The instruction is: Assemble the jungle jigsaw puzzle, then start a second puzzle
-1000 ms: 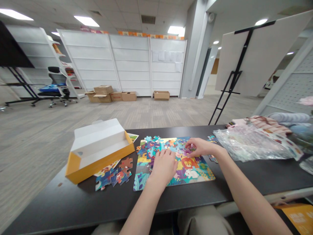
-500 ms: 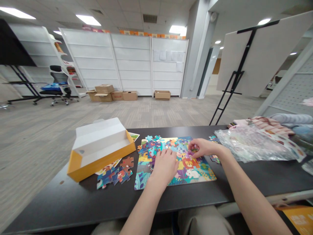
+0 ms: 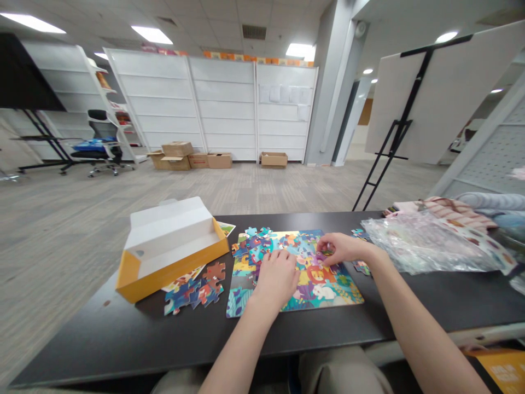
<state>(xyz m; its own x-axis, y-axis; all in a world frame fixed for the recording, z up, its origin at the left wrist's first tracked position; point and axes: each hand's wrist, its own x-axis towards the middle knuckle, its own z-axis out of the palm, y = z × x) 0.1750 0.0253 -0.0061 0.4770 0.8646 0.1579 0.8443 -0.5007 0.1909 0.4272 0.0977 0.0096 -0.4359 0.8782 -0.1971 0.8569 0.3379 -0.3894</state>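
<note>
A colourful jigsaw puzzle (image 3: pixel 328 293) with animals, among them a lion and a white rabbit, lies flat on the dark table. My left hand (image 3: pixel 280 269) rests palm down over its middle, fingers stretched forward and hiding part of the picture. At the puzzle's upper right, my right hand (image 3: pixel 338 248) has thumb and fingers curled together on a purplish puzzle piece (image 3: pixel 321 256), mostly covered by the fingertips. Several loose pieces (image 3: pixel 259 232) lie on the puzzle's upper left corner. More loose pieces (image 3: pixel 199 290) are heaped to the left of it.
An open yellow box (image 3: pixel 176 273) with a white inside stands at the left on the table (image 3: pixel 164 345). Small pieces (image 3: pixel 361 267) lie right of the puzzle, near clear plastic packaging (image 3: pixel 426 246) and folded cloths (image 3: pixel 459 210). An easel (image 3: pixel 389 148) stands behind the table.
The whole view has shifted very slightly. Both hands stay in nearly the same places on the puzzle.
</note>
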